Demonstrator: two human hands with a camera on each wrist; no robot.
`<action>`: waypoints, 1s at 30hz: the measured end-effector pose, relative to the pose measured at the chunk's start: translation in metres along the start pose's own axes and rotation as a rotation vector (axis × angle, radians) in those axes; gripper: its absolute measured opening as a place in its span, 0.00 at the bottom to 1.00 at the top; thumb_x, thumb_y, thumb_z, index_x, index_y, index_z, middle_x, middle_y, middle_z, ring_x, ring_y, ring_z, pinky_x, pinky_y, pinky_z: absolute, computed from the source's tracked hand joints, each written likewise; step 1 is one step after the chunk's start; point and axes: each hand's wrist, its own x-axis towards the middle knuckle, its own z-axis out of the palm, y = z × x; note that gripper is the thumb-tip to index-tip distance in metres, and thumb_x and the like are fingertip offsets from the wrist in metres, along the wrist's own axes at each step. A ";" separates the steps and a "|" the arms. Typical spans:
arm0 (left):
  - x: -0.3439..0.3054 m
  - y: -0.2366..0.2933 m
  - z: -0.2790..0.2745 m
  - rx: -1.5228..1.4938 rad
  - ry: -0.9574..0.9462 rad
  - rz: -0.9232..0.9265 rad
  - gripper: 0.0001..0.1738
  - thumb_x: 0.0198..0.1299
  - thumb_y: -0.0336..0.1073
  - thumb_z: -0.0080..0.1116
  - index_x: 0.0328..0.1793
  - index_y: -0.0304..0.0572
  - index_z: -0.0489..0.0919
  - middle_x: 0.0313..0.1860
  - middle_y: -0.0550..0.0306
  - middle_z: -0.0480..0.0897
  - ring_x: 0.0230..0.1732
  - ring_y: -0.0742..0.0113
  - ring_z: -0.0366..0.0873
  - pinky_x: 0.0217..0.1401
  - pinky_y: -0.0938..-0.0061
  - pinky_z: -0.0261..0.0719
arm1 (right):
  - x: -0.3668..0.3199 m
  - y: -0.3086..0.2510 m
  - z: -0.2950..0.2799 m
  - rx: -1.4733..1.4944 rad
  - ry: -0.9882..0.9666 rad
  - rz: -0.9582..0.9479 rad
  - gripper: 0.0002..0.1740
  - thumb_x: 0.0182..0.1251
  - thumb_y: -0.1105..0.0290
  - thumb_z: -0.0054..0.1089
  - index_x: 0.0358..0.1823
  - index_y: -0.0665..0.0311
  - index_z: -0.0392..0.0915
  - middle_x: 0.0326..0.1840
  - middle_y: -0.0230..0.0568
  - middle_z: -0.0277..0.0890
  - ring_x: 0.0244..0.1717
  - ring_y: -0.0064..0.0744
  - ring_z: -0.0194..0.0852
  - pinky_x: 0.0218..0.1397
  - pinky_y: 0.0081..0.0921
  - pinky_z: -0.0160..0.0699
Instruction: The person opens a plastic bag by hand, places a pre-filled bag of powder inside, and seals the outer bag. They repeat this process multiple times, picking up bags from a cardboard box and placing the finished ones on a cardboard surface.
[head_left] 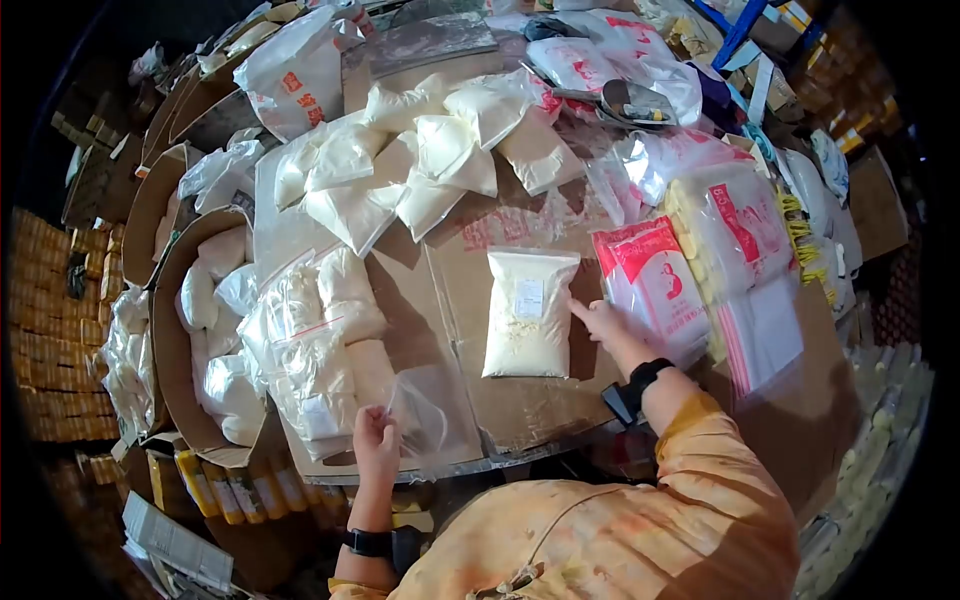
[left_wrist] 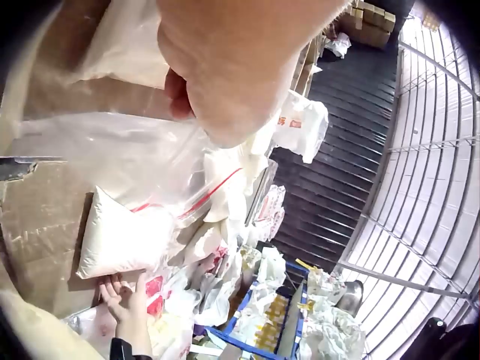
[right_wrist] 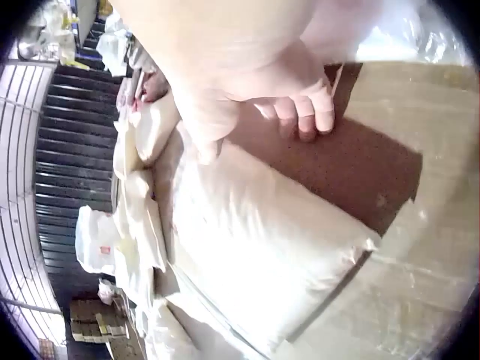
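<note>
Left hand (head_left: 377,447): grip narrow, pinching clear plastic bag (head_left: 422,412). Right hand (head_left: 606,322): grip loose, fingers mostly extended, at right edge of powder bag (head_left: 527,345) (white label up), lying flat on cardboard-covered counter (head_left: 530,415).

We stood in what looked like a packing workshop or storeroom: bags of pale powder (head_left: 445,150) crowded the cardboard-covered desk (head_left: 520,420), with printed plastic bags (head_left: 740,220) stacked beside them. We saw open cardboard boxes (head_left: 170,380) holding white bags (head_left: 230,390), amber-coloured packages (head_left: 50,340) piled along the left, and a dark ribbed wall (left_wrist: 345,135) under a beamed roof (left_wrist: 435,157).
</note>
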 end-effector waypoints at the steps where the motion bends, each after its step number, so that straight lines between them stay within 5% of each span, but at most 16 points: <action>1: -0.001 0.001 -0.001 0.030 0.003 0.001 0.11 0.52 0.20 0.44 0.42 0.37 0.66 0.29 0.62 0.71 0.28 0.78 0.68 0.28 0.84 0.67 | 0.013 0.005 0.025 0.105 0.180 -0.158 0.31 0.52 0.48 0.62 0.39 0.75 0.75 0.25 0.40 0.72 0.22 0.28 0.70 0.31 0.20 0.70; 4: -0.009 0.009 0.001 0.051 0.035 -0.030 0.09 0.52 0.20 0.46 0.40 0.36 0.67 0.29 0.62 0.71 0.28 0.78 0.68 0.30 0.84 0.67 | 0.038 -0.006 0.066 0.190 0.091 -0.206 0.30 0.53 0.54 0.63 0.44 0.78 0.73 0.36 0.46 0.77 0.36 0.29 0.75 0.38 0.27 0.72; 7: -0.003 0.005 0.000 0.166 0.113 0.096 0.09 0.51 0.20 0.47 0.39 0.36 0.68 0.27 0.62 0.71 0.27 0.77 0.68 0.30 0.82 0.68 | 0.030 -0.020 0.078 0.624 -0.011 -0.120 0.24 0.55 0.58 0.60 0.40 0.76 0.76 0.34 0.45 0.78 0.34 0.28 0.75 0.38 0.26 0.71; 11: -0.009 0.056 0.000 0.518 0.305 0.384 0.08 0.50 0.23 0.51 0.38 0.39 0.72 0.24 0.56 0.72 0.25 0.67 0.70 0.29 0.75 0.69 | -0.046 -0.057 0.045 0.295 -0.068 -0.324 0.20 0.58 0.61 0.55 0.37 0.76 0.76 0.32 0.43 0.77 0.33 0.26 0.74 0.37 0.26 0.71; 12: -0.009 0.071 0.003 0.601 0.357 0.433 0.08 0.50 0.24 0.51 0.38 0.40 0.73 0.23 0.55 0.72 0.25 0.64 0.71 0.29 0.74 0.70 | -0.059 -0.052 0.041 0.285 -0.013 -0.507 0.20 0.58 0.61 0.55 0.38 0.75 0.76 0.31 0.41 0.77 0.34 0.24 0.74 0.38 0.26 0.71; 13: -0.004 0.072 0.002 0.645 0.372 0.529 0.08 0.49 0.26 0.52 0.37 0.41 0.74 0.24 0.53 0.73 0.25 0.60 0.72 0.29 0.71 0.70 | -0.079 -0.054 0.026 0.246 -0.041 -0.551 0.20 0.57 0.59 0.56 0.38 0.73 0.77 0.29 0.46 0.78 0.35 0.32 0.77 0.41 0.27 0.72; 16: 0.010 0.087 0.018 0.695 0.309 0.703 0.07 0.49 0.30 0.53 0.36 0.44 0.74 0.26 0.51 0.76 0.26 0.52 0.74 0.29 0.64 0.71 | -0.133 -0.053 -0.029 0.551 -0.239 -0.786 0.12 0.59 0.73 0.55 0.45 0.68 0.75 0.39 0.32 0.76 0.40 0.22 0.71 0.42 0.22 0.71; 21: 0.034 0.067 0.082 0.518 0.145 0.415 0.07 0.53 0.33 0.53 0.38 0.44 0.70 0.29 0.48 0.77 0.32 0.47 0.75 0.34 0.61 0.72 | -0.187 -0.038 -0.084 0.476 -0.356 -0.806 0.12 0.60 0.73 0.55 0.45 0.67 0.76 0.40 0.31 0.76 0.41 0.20 0.70 0.45 0.22 0.70; 24: 0.033 0.054 0.117 0.462 0.093 0.475 0.08 0.53 0.29 0.54 0.37 0.41 0.68 0.23 0.49 0.72 0.25 0.52 0.72 0.28 0.65 0.70 | -0.189 -0.014 -0.075 0.544 -0.428 -0.655 0.13 0.60 0.73 0.56 0.46 0.67 0.76 0.42 0.32 0.76 0.43 0.20 0.70 0.47 0.23 0.70; 27: 0.025 0.045 0.137 0.452 0.001 0.400 0.07 0.54 0.32 0.53 0.37 0.42 0.68 0.26 0.47 0.75 0.30 0.47 0.73 0.32 0.62 0.71 | -0.190 0.001 -0.057 0.408 -0.426 -0.664 0.13 0.60 0.72 0.56 0.46 0.67 0.75 0.43 0.31 0.76 0.44 0.20 0.69 0.48 0.23 0.70; 30: 0.022 0.035 0.146 0.463 -0.044 0.395 0.07 0.55 0.33 0.52 0.37 0.41 0.67 0.27 0.44 0.76 0.31 0.43 0.74 0.32 0.58 0.70 | -0.175 0.010 -0.039 0.165 -0.390 -0.811 0.15 0.58 0.63 0.58 0.41 0.68 0.77 0.38 0.46 0.78 0.39 0.30 0.75 0.44 0.25 0.71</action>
